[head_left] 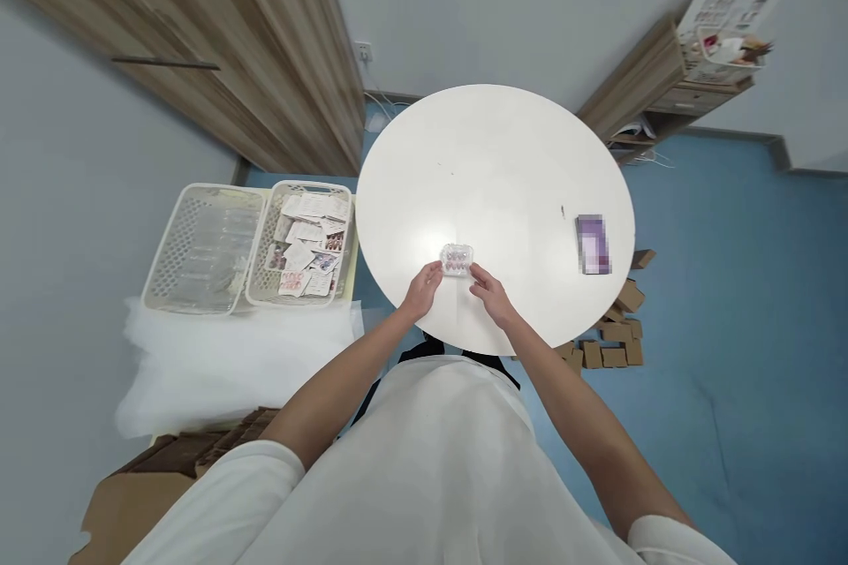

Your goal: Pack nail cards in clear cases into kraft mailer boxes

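A small clear plastic case [457, 260] with rows of small pinkish pieces lies near the front edge of the round white table [490, 150]. My left hand [422, 290] is at the case's left side, its fingertips closed at the edge of it. On the right side, my right hand [491, 293] has its fingers stretched and apart, the index fingertip at the case's lower right corner.
A blurred purple item [593, 244] lies at the table's right. Left of the table stand a basket of cards and packets [301, 296] and a basket of clear plastic [192, 311]. Small brown boxes [616, 333] lie on the floor at right.
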The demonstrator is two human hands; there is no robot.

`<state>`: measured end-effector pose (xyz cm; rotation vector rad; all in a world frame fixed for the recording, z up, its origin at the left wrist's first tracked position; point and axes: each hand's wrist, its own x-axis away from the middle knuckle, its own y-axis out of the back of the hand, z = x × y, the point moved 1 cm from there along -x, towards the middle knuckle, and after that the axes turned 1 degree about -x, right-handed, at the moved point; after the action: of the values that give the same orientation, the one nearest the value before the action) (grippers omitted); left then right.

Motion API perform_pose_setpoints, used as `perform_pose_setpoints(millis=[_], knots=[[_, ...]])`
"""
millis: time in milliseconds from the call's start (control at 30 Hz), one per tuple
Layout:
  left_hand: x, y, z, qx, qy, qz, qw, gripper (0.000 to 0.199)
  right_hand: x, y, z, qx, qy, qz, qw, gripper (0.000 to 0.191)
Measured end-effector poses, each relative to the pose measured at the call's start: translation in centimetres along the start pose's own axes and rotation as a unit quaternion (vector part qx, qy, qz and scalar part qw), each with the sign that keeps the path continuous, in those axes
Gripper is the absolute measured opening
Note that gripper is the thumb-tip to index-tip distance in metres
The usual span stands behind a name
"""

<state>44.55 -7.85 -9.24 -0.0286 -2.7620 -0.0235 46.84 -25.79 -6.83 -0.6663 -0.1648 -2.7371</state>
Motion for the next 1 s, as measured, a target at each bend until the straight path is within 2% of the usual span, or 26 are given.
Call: perform_pose_setpoints(millis=[133,267,500,767,900,1000], knots=[[0.9,-4.0,0.1,-0.03,0.012,0.095,0.995,0.046,3.5,3.6,-2.8,0.023,-0.01,-0.066,0.998,0.054],[1.4,-6.3,-0.3,-0.06,0.018,0.123,0.99,0.047,5.1,5.0,-4.6,0.043,-0.007,-0.091,0.995,0.053],[1.7,-8.9,-1.3,-0.076,0.021,0.113,0.99,0.051,5.6,7.2,-4.7,0.077,0.015,-0.087,0.993,0.053],[2.1,-11.4,-0.5,-0.109,0.051,0.057,0.991,0.05,4.4,10.1,-5.7,0.158,0.03,-0.016,0.987,0.051],[2.5,-11.9,-0.1,-0.155,0.042,0.031,0.986,0.049,4.0,10.9,-6.0,0.239,0.074,0.005,0.968,0.049],[3.1,-11.9,0.3,-0.247,-0.001,0.013,0.969,0.05,4.3,11.5,-5.9,0.326,0.126,-0.007,0.937,0.043]])
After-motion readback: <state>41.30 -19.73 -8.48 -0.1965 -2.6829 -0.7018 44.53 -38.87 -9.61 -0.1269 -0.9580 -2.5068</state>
